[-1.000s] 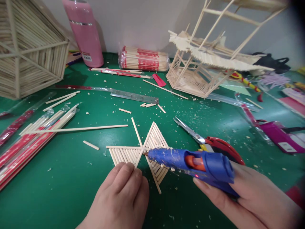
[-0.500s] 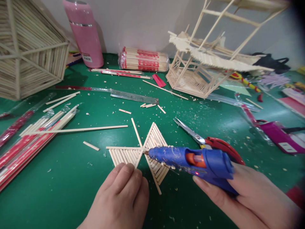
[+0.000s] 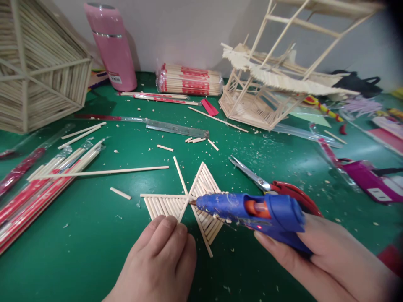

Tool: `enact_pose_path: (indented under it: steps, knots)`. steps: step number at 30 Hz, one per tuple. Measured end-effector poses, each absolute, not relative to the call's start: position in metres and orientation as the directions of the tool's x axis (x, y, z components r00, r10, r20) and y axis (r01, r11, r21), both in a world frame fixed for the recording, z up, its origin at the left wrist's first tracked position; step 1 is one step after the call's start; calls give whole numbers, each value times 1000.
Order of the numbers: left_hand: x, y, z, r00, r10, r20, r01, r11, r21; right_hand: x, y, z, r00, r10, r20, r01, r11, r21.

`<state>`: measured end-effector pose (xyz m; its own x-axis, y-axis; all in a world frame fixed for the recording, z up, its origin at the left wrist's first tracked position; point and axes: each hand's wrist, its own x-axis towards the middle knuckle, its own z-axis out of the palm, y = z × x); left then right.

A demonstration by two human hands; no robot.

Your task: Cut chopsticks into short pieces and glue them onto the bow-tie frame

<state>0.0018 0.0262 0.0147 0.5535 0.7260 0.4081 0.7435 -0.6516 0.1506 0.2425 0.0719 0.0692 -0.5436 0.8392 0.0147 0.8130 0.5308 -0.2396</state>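
A star-like frame of thin wooden sticks [image 3: 166, 205] lies flat on the green table, two of its triangular parts filled with rows of sticks. My left hand [image 3: 160, 256] is closed on the near edge of the left triangle; its fingertips hide that edge. In my right hand [image 3: 330, 256] is a blue hot glue gun [image 3: 245, 209], held nearly level with a small red light lit. Its nozzle points left and is at the centre where the sticks cross. The gun's body covers part of the right triangle.
Scissors [image 3: 252, 174] with red handles lie just behind the glue gun. Wrapped chopsticks [image 3: 53, 188] are at left, a pink bottle [image 3: 111, 50] and a chopstick pack [image 3: 190, 79] at the back. A stick-built model [image 3: 258, 96] stands back right, a stick panel [image 3: 53, 79] at left.
Almost nothing differs. The rear of the glue gun has shifted very slightly left, with its nozzle still at the crossing of the sticks. My left hand stays in place.
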Motion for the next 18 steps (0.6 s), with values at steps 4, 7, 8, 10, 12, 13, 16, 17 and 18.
enact_pose_path:
  steps: [4, 7, 8, 10, 12, 13, 16, 17, 18]
  knots:
    - [1, 25, 15, 562, 717, 412, 738, -660, 143, 244, 72, 68, -540, 842, 11, 814, 525, -249]
    - [2, 24, 15, 549, 726, 414, 743, -651, 154, 245, 73, 68, -509, 860, 22, 833, 499, -238]
    - [2, 24, 15, 538, 735, 414, 751, -640, 160, 245, 73, 68, -511, 859, 32, 830, 503, -241]
    - [3, 24, 15, 524, 745, 413, 761, -627, 166, 245, 73, 67, -506, 862, 35, 829, 498, -253]
    - [4, 25, 15, 519, 746, 417, 765, -623, 164, 245, 74, 67, -507, 862, 28, 828, 495, -265]
    - [5, 25, 15, 517, 747, 418, 765, -623, 166, 245, 74, 66, -502, 865, 19, 832, 489, -263]
    - [5, 26, 15, 524, 737, 426, 757, -633, 164, 247, 74, 64, -518, 855, 20, 823, 505, -258]
    - [4, 26, 15, 527, 736, 426, 755, -635, 164, 247, 74, 64, -524, 851, 26, 819, 512, -259]
    - [4, 26, 15, 527, 733, 431, 754, -636, 161, 247, 73, 64, -532, 846, 33, 812, 521, -262]
